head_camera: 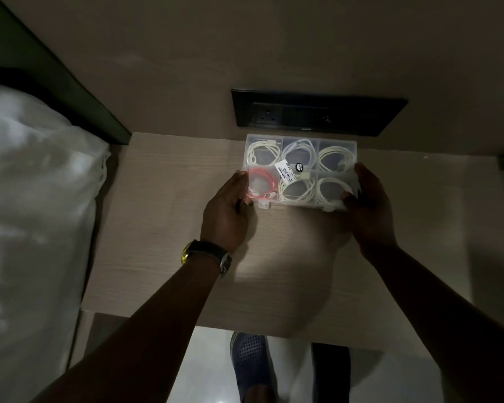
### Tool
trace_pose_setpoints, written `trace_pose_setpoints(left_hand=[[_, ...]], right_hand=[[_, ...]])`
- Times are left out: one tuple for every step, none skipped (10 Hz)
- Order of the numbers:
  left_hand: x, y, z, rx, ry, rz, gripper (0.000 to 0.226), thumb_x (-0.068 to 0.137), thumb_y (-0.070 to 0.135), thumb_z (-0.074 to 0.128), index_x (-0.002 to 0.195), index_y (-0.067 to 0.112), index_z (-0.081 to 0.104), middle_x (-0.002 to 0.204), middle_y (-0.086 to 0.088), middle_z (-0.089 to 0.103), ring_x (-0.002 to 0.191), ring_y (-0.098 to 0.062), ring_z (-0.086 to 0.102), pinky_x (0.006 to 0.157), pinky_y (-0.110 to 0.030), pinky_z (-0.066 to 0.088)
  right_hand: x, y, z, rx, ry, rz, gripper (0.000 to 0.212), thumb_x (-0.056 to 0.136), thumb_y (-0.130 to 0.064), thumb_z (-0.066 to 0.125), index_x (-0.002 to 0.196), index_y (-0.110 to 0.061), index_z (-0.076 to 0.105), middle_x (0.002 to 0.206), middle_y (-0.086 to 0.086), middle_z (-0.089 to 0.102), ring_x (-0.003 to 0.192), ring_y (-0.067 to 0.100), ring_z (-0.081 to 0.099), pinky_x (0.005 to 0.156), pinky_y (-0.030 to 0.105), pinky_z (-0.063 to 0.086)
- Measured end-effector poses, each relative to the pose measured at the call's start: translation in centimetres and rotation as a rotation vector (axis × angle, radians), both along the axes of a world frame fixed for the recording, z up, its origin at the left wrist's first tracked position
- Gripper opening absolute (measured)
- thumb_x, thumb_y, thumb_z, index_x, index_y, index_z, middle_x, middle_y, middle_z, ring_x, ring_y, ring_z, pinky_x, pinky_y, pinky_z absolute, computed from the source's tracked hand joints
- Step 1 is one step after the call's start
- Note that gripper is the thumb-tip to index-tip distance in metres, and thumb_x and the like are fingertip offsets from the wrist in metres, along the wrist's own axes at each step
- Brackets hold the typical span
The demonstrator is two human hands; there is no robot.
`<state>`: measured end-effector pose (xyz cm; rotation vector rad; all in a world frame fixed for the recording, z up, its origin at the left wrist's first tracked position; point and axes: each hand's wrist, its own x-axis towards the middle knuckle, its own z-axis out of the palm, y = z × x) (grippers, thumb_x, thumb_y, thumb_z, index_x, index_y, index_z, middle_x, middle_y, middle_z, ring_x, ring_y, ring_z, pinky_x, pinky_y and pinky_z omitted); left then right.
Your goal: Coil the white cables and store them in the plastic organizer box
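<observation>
Left hand and right hand holding the plastic organizer box (lid shut, coiled cables inside) on the desk.

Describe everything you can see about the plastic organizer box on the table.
The plastic organizer box is clear, rectangular and split into six compartments, three across by two deep. Its lid looks shut, with a barcode sticker on top and two small latches on the near edge. Five compartments hold coiled white cables; the near-left one holds a red cable. It lies flat on the pale wood table, below a dark socket panel. The left hand and right hand touch its ends.
</observation>
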<state>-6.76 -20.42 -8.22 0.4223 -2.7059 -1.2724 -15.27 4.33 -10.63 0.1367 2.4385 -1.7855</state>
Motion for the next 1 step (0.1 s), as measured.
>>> trace_pose_setpoints(left_hand=[[-0.24,1.03,2.47,-0.042,-0.021,0.040,0.056,0.091,-0.001,0.054,0.144,0.017,0.046,0.156,-0.007,0.038,0.141,-0.020,0.041,0.112,-0.022,0.031]], right_hand=[[0.61,0.29,2.39,0.050,-0.004,-0.026,0.059,0.091,-0.005,0.062,0.145,-0.020,0.045,0.149,-0.003,0.047,0.134,0.011,0.047,0.104,0.009,0.039]])
